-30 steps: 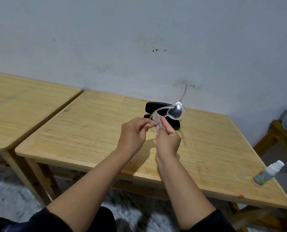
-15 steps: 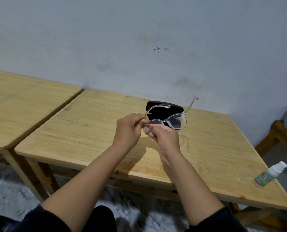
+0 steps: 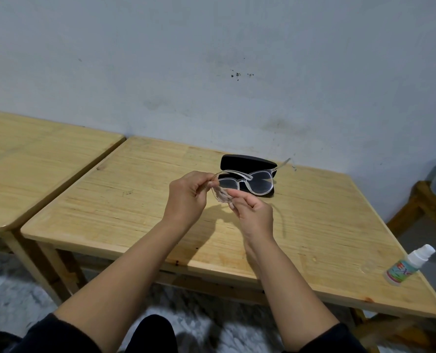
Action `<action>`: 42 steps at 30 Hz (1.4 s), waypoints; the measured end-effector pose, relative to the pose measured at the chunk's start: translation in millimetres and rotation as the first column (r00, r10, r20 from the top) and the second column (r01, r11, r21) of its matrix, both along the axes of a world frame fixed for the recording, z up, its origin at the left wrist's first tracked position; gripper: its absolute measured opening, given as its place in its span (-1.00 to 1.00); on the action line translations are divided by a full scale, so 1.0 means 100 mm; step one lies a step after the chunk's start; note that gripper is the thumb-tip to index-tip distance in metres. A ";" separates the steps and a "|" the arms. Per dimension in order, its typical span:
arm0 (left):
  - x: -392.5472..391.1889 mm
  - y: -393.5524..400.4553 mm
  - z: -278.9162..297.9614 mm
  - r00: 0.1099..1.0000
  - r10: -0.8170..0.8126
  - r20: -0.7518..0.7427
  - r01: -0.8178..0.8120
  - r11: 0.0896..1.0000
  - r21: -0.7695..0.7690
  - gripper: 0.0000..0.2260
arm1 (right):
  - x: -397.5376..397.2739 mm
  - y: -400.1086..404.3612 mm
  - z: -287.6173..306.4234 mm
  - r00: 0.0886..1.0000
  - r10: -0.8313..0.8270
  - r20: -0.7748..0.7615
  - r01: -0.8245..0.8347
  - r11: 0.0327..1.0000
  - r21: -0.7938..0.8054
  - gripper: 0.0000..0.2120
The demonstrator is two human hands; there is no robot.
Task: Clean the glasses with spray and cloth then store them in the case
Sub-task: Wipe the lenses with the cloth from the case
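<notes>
Clear-framed glasses [image 3: 259, 183] hang in the air above the wooden table [image 3: 125, 200], lenses facing me, both temples unfolded. My left hand [image 3: 187, 198] pinches the end of the left temple. My right hand [image 3: 253, 212] pinches a small pale cloth [image 3: 222, 197] against the same temple, just below the left hand. Behind the glasses lies the black glasses case [image 3: 239, 161], open, partly hidden by the lenses. A small white spray bottle [image 3: 410, 264] with a colourful label lies tilted at the table's right front corner, far from both hands.
A second wooden table [image 3: 33, 159] stands close on the left with a narrow gap between. A grey wall runs behind both tables. A wooden stand [image 3: 425, 207] with a translucent bin is on the right. Patterned floor shows below.
The glasses have turned from edge-on and raised to level, lenses facing me. My right hand with the cloth has slid down and to the right along the temple.
</notes>
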State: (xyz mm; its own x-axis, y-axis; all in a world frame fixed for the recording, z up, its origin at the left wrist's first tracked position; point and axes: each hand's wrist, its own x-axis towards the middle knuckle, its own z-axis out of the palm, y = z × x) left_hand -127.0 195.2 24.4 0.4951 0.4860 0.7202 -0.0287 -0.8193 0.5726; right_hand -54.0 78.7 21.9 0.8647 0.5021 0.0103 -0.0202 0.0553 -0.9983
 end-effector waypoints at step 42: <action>-1.00 0.79 -0.04 0.934 0.355 -0.035 -0.354 0.935 0.022 -0.87 | -0.09 0.08 -0.02 0.893 -0.024 -0.450 0.099 0.985 0.145 -0.88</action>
State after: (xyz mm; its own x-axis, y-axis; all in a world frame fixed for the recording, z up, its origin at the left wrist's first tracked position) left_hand -227.4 274.2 20.0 0.3198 0.6242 0.7128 0.2869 -0.7808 0.5550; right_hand -63.1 86.4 19.7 0.8260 0.4722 -0.3078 -0.4518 0.2282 -0.8624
